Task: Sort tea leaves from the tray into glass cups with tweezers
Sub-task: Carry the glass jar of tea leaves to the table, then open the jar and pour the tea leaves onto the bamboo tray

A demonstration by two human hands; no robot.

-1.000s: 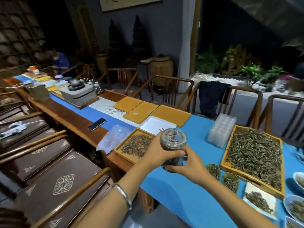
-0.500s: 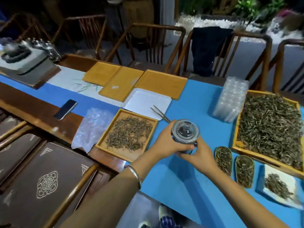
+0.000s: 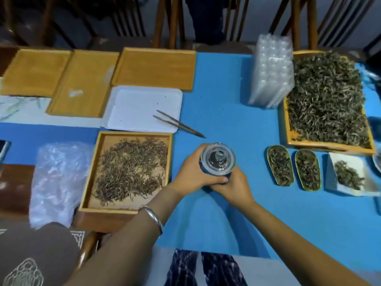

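Note:
A lidded glass jar (image 3: 218,158) with dark tea inside stands upright over the blue cloth, seen from above. My left hand (image 3: 192,172) wraps its left side and my right hand (image 3: 234,183) holds its lower right side. Left of the jar a wooden tray (image 3: 127,134) holds a loose layer of brown tea leaves. Brown tweezers (image 3: 179,123) lie untouched beyond the jar, half on a white tray (image 3: 142,93). A bigger wooden tray (image 3: 329,145) heaped with tea stands at the right.
Two green scoops of tea (image 3: 280,165) (image 3: 308,172) and a white dish of tea (image 3: 348,175) lie right of my hands. A stack of clear plastic packs (image 3: 272,71) stands behind. Three empty wooden trays (image 3: 154,69) and a plastic bag (image 3: 57,178) are at the left. Chairs line the far edge.
My view has tilted down from the room to the table. Both hands have lowered the jar toward the blue cloth, keeping hold of it.

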